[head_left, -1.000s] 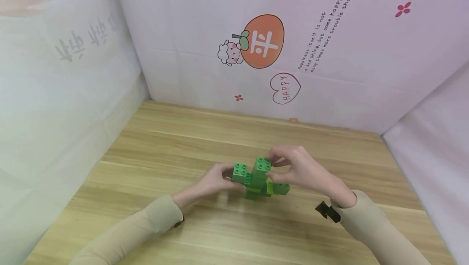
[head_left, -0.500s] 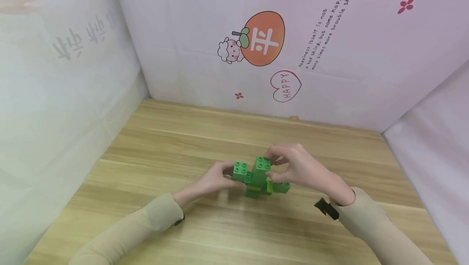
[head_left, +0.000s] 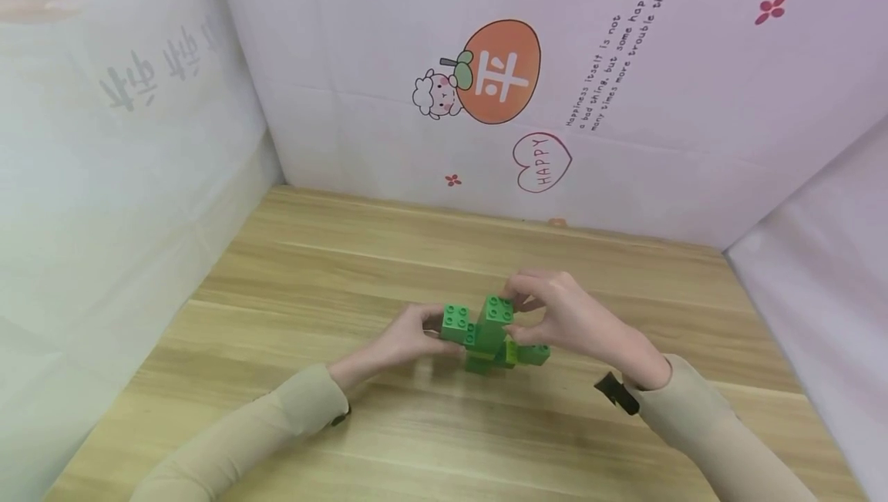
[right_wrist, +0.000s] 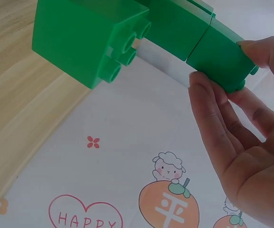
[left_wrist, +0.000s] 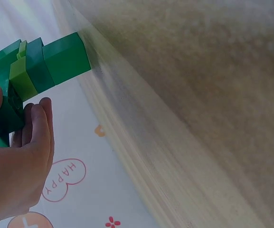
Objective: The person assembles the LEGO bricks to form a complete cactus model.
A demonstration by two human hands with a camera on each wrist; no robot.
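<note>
An upright structure of green toy building bricks point(head_left: 489, 340) stands on the wooden table between both hands. It has a tall middle column, a raised brick point(head_left: 455, 322) at its left and a lower brick point(head_left: 534, 355) sticking out at its right. My left hand point(head_left: 409, 336) holds the left brick between thumb and fingers. Up at the column, my right hand point(head_left: 565, 321) pinches the top brick point(right_wrist: 220, 57), which sits flush against the one below in the right wrist view. A lime-green brick point(left_wrist: 23, 78) shows lower in the stack in the left wrist view.
Around the wooden table point(head_left: 333, 255) hang white cloth walls at the back, left and right. The back cloth point(head_left: 375, 101) bears printed oranges, a sheep and lettering. Black straps point(head_left: 617, 394) show at the sleeves.
The head view has shifted slightly. Both hands keep their grip on the brick structure, with no clear movement of the bricks.
</note>
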